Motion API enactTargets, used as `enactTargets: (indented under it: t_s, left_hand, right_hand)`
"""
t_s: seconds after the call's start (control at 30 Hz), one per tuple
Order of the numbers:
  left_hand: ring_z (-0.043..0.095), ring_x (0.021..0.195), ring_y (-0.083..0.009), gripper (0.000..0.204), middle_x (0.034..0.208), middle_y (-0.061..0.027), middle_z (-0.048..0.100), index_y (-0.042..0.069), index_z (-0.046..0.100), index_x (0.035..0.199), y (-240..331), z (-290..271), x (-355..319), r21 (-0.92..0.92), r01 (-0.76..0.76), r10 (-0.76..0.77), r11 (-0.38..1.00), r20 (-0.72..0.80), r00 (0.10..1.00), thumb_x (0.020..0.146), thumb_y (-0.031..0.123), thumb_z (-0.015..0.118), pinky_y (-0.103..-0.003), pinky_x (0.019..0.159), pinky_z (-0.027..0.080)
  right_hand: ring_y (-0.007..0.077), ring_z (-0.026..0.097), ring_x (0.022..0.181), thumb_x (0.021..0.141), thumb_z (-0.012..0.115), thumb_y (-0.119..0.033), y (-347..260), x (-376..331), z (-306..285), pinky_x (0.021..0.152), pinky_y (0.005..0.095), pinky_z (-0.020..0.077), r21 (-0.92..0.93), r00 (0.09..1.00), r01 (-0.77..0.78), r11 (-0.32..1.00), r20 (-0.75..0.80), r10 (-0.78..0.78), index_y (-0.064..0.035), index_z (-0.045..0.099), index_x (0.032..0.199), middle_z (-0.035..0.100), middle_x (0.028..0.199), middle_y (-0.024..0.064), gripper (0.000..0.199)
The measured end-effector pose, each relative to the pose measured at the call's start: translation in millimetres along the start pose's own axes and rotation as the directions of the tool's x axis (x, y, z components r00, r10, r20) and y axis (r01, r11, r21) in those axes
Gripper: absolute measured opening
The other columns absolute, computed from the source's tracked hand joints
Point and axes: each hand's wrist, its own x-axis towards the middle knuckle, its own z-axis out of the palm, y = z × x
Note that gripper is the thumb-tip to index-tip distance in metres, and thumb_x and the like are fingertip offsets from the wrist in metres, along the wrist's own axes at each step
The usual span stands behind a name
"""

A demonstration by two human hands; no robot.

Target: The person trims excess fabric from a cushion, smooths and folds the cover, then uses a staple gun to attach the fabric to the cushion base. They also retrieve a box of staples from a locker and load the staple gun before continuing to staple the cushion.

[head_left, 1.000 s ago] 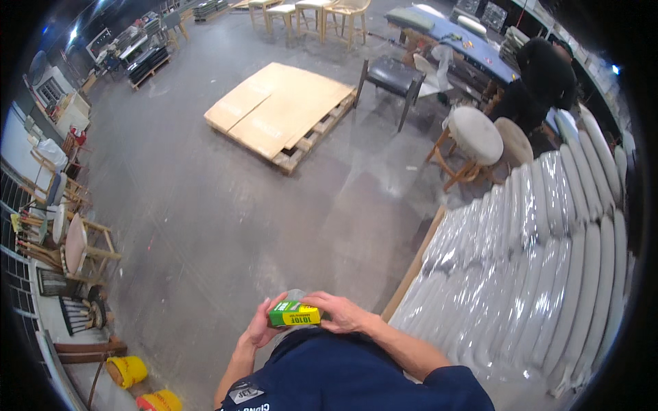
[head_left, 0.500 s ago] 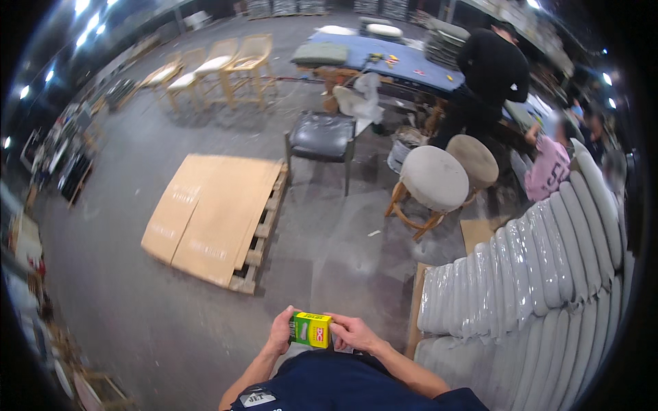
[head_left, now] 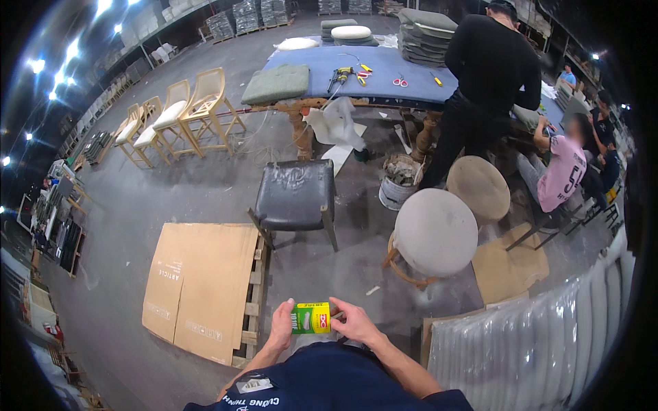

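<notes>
box, in front of the shirt, between left hand and right hand. probably light, of stiff, smooth card that may dent if squeezed; best held by its ends. left fingers grip the left end; right fingers bend at the right end, their closure unclear.

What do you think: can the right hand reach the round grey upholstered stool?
Probably not without stepping closer: grey floor separates the stool from the right hand, and that hand is at the right end of the small green-and-yellow cardboard box.
</notes>
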Motion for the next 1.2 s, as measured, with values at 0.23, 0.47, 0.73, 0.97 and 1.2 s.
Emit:
enactTargets:
  t_s: [0.23,0.47,0.73,0.97,1.2]
  left_hand:
    - [0.067,0.083,-0.0148,0.037,0.093,-0.0038,0.068,0.005,0.065,0.104,52.6,79.6,183.9,-0.006,0.025,-0.024,1.000,0.037,0.999,0.109,0.039,0.053,-0.034,0.077,0.055]
    - [0.072,0.092,-0.0208,0.042,0.100,-0.0088,0.072,0.003,0.066,0.108,133.3,197.9,396.0,-0.215,0.322,-0.274,0.922,0.226,0.935,0.109,0.042,0.052,-0.038,0.084,0.058]
    - [0.073,0.090,-0.0198,0.047,0.099,-0.0084,0.072,0.004,0.065,0.113,281.0,330.6,576.1,-0.226,0.445,-0.353,0.866,0.352,0.867,0.106,0.049,0.055,-0.038,0.084,0.060]
    - [0.074,0.091,-0.0224,0.050,0.101,-0.0084,0.075,0.007,0.069,0.108,338.2,415.1,736.0,-0.281,0.583,-0.440,0.763,0.436,0.785,0.103,0.055,0.058,-0.040,0.089,0.058]
    - [0.069,0.092,-0.0189,0.047,0.102,-0.0083,0.070,0.002,0.060,0.127,398.3,520.3,907.8,0.099,0.138,-0.161,0.986,0.293,0.942,0.107,0.044,0.056,-0.037,0.087,0.054]
  right_hand:
    - [0.0274,0.073,0.089,0.086,0.066,-0.008,-23.8,169.2,-121.7,0.082,0.0377,0.0579,-0.072,0.998,0.006,0.997,-0.061,-0.011,0.0016,0.055,0.144,0.071,0.117,0.0217,0.059]
    - [0.0164,0.070,0.083,0.088,0.062,-0.002,16.2,359.1,-256.2,0.078,0.0326,0.0560,0.031,0.991,-0.001,1.000,-0.132,0.005,-0.0033,0.064,0.135,0.074,0.104,0.0135,0.047]
    - [0.0109,0.064,0.102,0.102,0.058,-0.003,-60.9,521.1,-416.7,0.090,0.0287,0.0533,0.291,0.974,-0.044,0.956,-0.201,0.106,-0.0001,0.058,0.142,0.070,0.114,0.0057,0.040]
    - [0.0099,0.061,0.109,0.103,0.059,-0.005,-41.6,684.3,-510.0,0.098,0.0269,0.0488,0.576,0.948,0.152,0.803,-0.316,0.047,-0.0004,0.051,0.149,0.066,0.123,0.0047,0.047]
    - [0.0174,0.067,0.110,0.114,0.041,-0.023,-0.4,869.5,-607.9,0.096,0.0330,0.0547,0.764,0.852,0.194,0.616,-0.443,0.281,-0.0028,0.052,0.145,0.069,0.125,0.0139,0.039]
